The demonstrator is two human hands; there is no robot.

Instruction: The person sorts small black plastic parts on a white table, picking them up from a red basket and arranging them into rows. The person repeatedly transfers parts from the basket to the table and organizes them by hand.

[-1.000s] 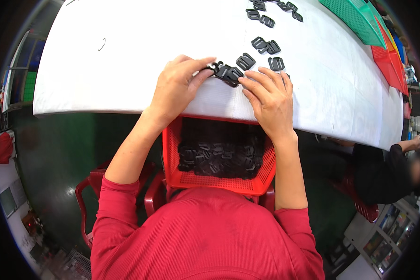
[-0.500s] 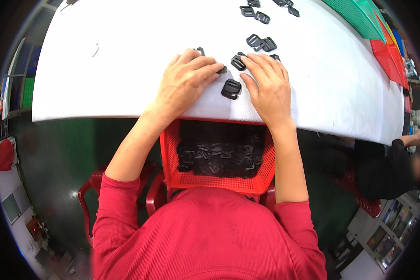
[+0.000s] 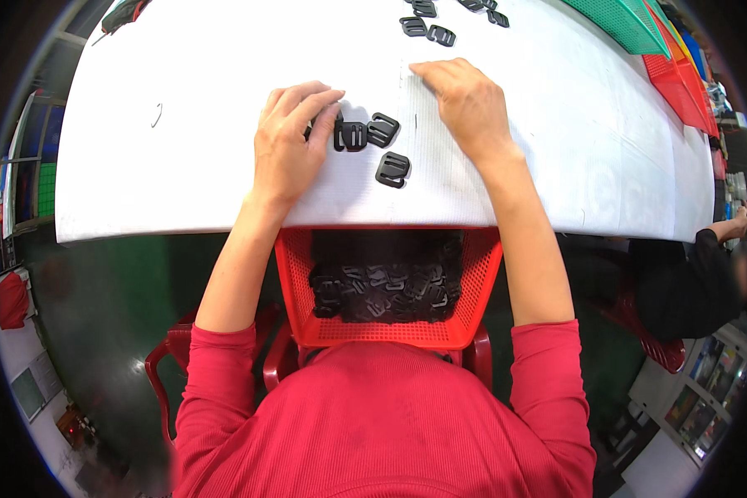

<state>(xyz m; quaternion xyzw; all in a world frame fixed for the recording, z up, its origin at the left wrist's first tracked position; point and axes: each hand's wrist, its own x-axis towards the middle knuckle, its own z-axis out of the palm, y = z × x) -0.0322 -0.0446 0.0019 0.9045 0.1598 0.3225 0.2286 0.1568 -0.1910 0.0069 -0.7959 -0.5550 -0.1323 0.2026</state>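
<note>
My left hand [image 3: 293, 137] is curved around black plastic buckles, resting at the left end of a small cluster; its fingers partly hide the ones it grips. Two buckles, one flat buckle [image 3: 353, 136] and one tilted buckle [image 3: 383, 129], lie just right of its thumb. Another buckle [image 3: 393, 169] sits closer to the table's near edge. Over the white tabletop, my right hand [image 3: 471, 104] has its fingers stretched toward the left, with nothing visible in them. Beyond its fingertips lies a buckle [image 3: 441, 36] among several others.
A red perforated basket [image 3: 373, 334] full of black buckles stands against my body, below the near edge of the white table [image 3: 183, 183]. Green basket [image 3: 622, 25] and red basket [image 3: 681, 87] stand at the far right. Another person's arm [image 3: 726, 228] shows at the right.
Both hands have shifted: the left to the left, the right slightly farther away. Buckles that lay under and beyond the right hand are now gathered beside my left hand.
</note>
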